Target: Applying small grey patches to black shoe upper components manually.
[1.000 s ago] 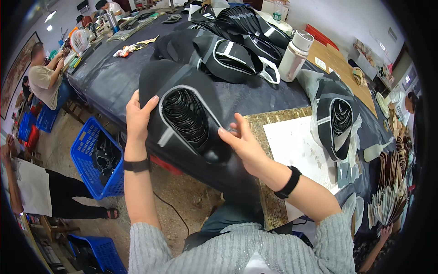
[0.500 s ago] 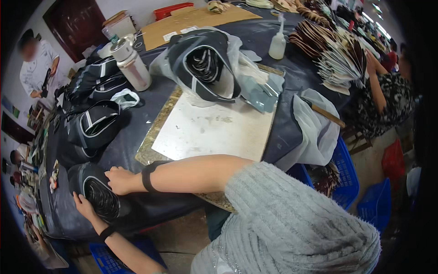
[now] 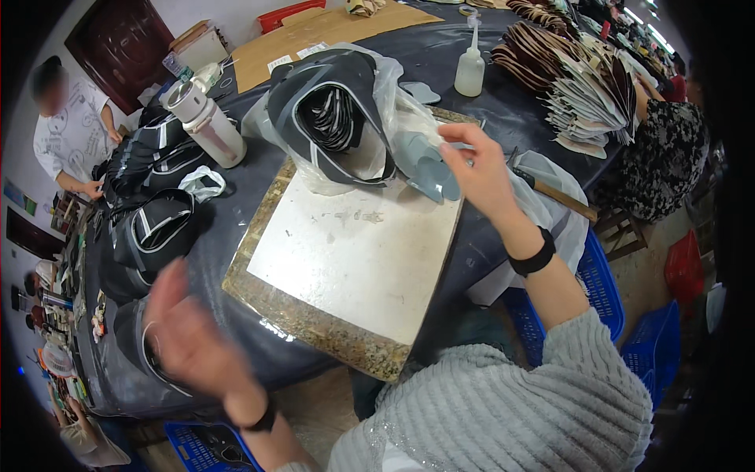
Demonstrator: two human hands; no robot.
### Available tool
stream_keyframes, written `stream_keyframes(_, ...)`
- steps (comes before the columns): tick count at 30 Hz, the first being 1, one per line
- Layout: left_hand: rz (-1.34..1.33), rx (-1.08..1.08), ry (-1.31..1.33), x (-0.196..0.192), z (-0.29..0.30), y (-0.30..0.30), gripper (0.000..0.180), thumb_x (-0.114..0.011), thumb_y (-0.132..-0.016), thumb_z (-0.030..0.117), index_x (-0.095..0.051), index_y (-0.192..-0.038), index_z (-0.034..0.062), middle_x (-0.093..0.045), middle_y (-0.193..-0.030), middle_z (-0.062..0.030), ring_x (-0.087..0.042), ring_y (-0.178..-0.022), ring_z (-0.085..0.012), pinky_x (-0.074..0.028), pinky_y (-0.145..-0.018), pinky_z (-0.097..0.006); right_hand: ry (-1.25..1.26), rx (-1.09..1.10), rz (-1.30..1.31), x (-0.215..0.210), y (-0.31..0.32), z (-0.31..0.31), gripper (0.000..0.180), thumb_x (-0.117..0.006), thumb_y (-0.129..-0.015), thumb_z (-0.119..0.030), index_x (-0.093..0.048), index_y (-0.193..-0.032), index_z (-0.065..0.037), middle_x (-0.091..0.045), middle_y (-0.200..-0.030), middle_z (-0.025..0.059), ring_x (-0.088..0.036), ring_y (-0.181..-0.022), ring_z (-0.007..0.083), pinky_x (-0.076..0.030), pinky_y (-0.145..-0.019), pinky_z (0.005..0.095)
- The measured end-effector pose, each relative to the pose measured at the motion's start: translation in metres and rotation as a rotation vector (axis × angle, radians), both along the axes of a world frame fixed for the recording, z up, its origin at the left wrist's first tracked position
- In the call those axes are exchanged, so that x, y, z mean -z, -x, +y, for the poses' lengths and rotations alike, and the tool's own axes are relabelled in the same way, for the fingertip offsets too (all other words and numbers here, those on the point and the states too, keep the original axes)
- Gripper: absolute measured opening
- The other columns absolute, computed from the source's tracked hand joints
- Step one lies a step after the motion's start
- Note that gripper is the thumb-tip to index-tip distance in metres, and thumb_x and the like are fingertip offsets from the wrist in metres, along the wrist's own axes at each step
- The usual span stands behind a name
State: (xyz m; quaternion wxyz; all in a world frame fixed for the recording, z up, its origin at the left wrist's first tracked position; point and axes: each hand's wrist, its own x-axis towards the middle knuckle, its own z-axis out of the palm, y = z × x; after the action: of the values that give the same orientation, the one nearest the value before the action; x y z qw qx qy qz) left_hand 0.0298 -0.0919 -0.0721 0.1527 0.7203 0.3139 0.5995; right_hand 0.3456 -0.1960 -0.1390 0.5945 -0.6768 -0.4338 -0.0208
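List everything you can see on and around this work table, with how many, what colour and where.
Pale stone work slab: one, whitish, table centre.
Grey shoe-upper pieces: a few, grey, at the slab's far edge, under the right hand.
Clear plastic bag of black uppers: one, beyond the slab.
White tumbler bottle: one, far left.
Clear squeeze bottle: one, far side.
Black upper stacks: several, left of the slab.
Fanned piece stacks: many, brown and white, far right.
Blue crates: several, on the floor.
Left hand: blurred, empty, near left.
Right hand: touching the grey pieces.
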Motion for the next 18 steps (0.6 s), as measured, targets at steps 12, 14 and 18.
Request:
stream_keyframes(12, 0.344, 0.038, -0.430, -0.001, 0.028, -0.151, 0.008, -0.059, -0.078, 0.002, -0.052, -0.073, 0.0008, -0.054, -0.067, -0.0101, -0.052, -0.060, -0.0275, -0.047, -0.079, -0.034, 0.372, 0.100, -0.256, 0.052, -0.056, -0.002, 0.022, -0.067, -0.069, -0.018, -0.062, -0.087, -0.007, -0.056, -0.103, 0.0098, -0.052, -0.098, 0.0315, -0.043, -0.083, 0.0372)
stream_keyframes(14, 0.335, 0.111, -0.132, -0.041, -0.001, -0.124, 0.007, -0.057, -0.083, 0.003, -0.055, -0.083, -0.0041, -0.057, -0.066, -0.0079, -0.053, -0.057, -0.0133, -0.042, -0.055, -0.024, 0.108, 0.131, -0.007, 0.043, -0.059, -0.003, 0.014, -0.065, -0.073, -0.014, -0.063, -0.083, -0.005, -0.056, -0.105, 0.0094, -0.055, -0.096, 0.0283, -0.045, -0.079, 0.0339)
stream_keyframes(18, 0.658, 0.211, 0.192, 0.002, -0.009, -0.089, 0.013, -0.061, -0.081, 0.008, -0.057, -0.087, -0.0028, -0.059, -0.066, -0.0098, -0.051, -0.053, -0.0209, -0.040, -0.051, -0.029, -0.152, 0.032, 0.339, 0.015, -0.046, -0.013, 0.011, -0.064, -0.077, -0.011, -0.063, -0.082, -0.002, -0.056, -0.104, 0.0089, -0.055, -0.095, 0.0170, -0.045, -0.076, 0.0279)
